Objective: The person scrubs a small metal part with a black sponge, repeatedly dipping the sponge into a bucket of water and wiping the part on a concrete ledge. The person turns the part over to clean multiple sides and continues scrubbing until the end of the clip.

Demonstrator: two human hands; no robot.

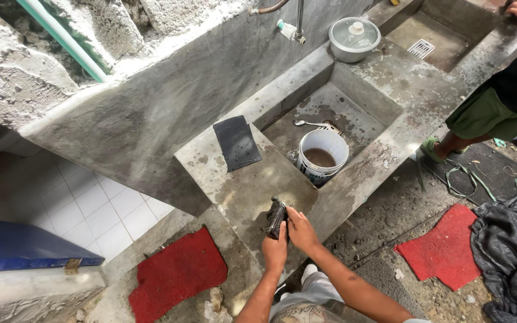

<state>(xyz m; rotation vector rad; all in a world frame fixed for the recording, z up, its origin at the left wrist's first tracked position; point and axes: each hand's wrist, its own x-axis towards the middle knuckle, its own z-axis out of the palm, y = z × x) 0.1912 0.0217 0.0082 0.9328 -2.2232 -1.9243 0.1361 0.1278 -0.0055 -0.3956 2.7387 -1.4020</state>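
A small dark metal part (276, 216) rests on the near corner of the concrete counter (240, 185). My left hand (275, 251) grips it from below and behind. My right hand (300, 230) closes on its right side, fingers pressed against it. A dark rectangular sheet, like sandpaper (237, 142), lies flat on the counter farther back. In the concrete sink (354, 116) just right of the counter stands a white bucket (324, 157) of brown water, with a metal spoon (312, 124) behind it.
A lidded metal pot (354, 39) sits on the ledge by a tap (291, 30). Another person (498, 101) in green shorts stands at right. Red mats (178, 272) (444, 245) lie on the dirt floor, a dark cloth (510, 251) at far right, a green pipe (61, 39) on the wall.
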